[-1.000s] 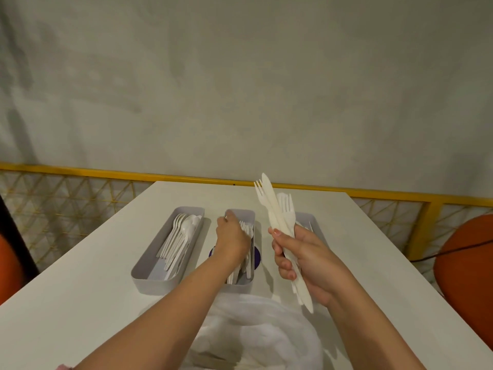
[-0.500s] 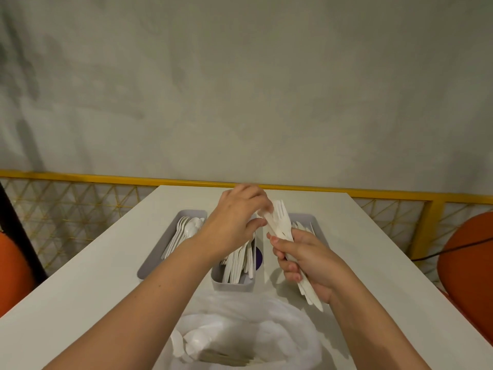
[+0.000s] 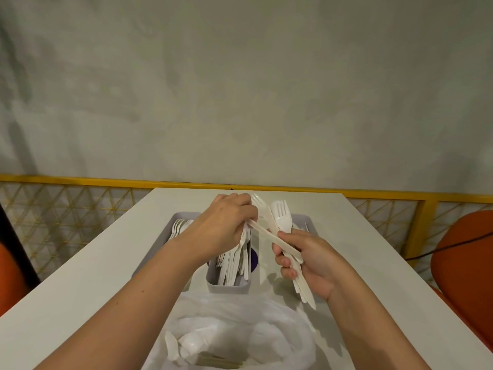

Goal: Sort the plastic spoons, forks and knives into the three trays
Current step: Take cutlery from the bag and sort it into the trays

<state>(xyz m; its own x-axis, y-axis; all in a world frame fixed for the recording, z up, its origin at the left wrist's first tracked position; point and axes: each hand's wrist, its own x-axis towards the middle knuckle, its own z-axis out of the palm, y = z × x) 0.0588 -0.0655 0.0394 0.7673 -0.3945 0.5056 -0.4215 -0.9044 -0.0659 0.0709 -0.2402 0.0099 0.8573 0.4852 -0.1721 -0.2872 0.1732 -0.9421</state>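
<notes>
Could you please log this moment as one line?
left hand: pinches piece in bundle | right hand: grips bundle | spoons: left tray | bag: nearest

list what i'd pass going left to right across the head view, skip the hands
orange shape at the left edge → tray of spoons → middle tray → right tray → orange seat on the right

On the table (image 3: pixel 373 249), the middle tray (image 3: pixel 229 288) sits centrally; left tray (image 3: pixel 184 216) at its 9 o'clock, right tray (image 3: pixel 301 217) at 3, bag (image 3: pixel 240 316) at 6
</notes>
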